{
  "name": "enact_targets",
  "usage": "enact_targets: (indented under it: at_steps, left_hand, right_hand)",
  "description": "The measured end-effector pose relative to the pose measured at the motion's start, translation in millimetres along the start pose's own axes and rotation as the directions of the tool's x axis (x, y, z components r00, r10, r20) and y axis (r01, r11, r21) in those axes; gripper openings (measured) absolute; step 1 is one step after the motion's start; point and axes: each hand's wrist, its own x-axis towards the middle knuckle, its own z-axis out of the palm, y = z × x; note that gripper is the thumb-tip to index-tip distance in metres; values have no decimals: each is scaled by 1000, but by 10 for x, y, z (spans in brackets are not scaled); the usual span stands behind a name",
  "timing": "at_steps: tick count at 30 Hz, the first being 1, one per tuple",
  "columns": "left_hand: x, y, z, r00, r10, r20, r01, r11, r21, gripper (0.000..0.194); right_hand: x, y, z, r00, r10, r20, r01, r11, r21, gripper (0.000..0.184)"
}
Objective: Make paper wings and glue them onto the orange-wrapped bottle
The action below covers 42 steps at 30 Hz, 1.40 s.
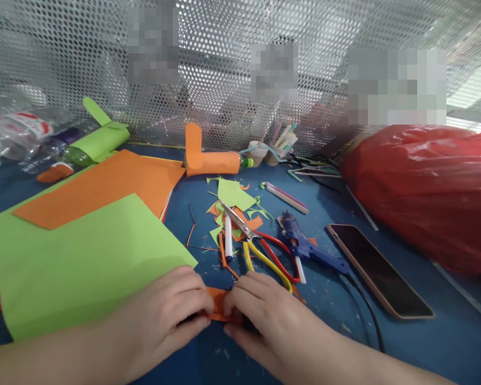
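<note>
Left hand [172, 305] and right hand [270, 313] close to each other, fingers of each clamped on orange strip [218, 305] between them. Strip low over blue tabletop [220, 361]; cannot tell if touching it. Green sheet [92, 262] left, partly behind left forearm. Scissors [247, 232] just beyond right hand, blades over paper scraps [234, 193], marker [229, 238] beside. Glue gun [300, 243] right of scissors, then phone [380, 272], screen dark. Farther back: orange-wrapped bottle [214, 163] on its side; red bag [425, 198] far right.
</note>
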Motion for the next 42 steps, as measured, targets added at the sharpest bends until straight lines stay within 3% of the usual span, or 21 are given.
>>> enact_targets:
  at_steps: [7, 19, 26, 34, 42]
  left_hand:
    - [0, 3, -5, 998, 51, -45, -51, 999, 1, 10]
    - [17, 70, -63, 994, 90, -62, -84, 992, 93, 11]
    - [33, 120, -104, 987, 154, -35, -145, 969, 200, 16]
    - [39, 95, -57, 984, 177, -36, -164, 959, 232, 34]
    - [21, 64, -42, 988, 153, 14, -152, 965, 215, 27]
  right_hand:
    - [-17, 26, 50, 998, -59, -14, 58, 998, -24, 4]
    - [-6, 48, 79, 991, -85, -104, 85, 996, 0, 12]
    - [-10, 27, 25, 993, -113, -44, 112, 993, -22, 9]
    - [-19, 27, 38, 991, -127, -33, 120, 979, -165, 10]
    - [-16, 18, 33, 989, -148, -21, 138, 962, -237, 11]
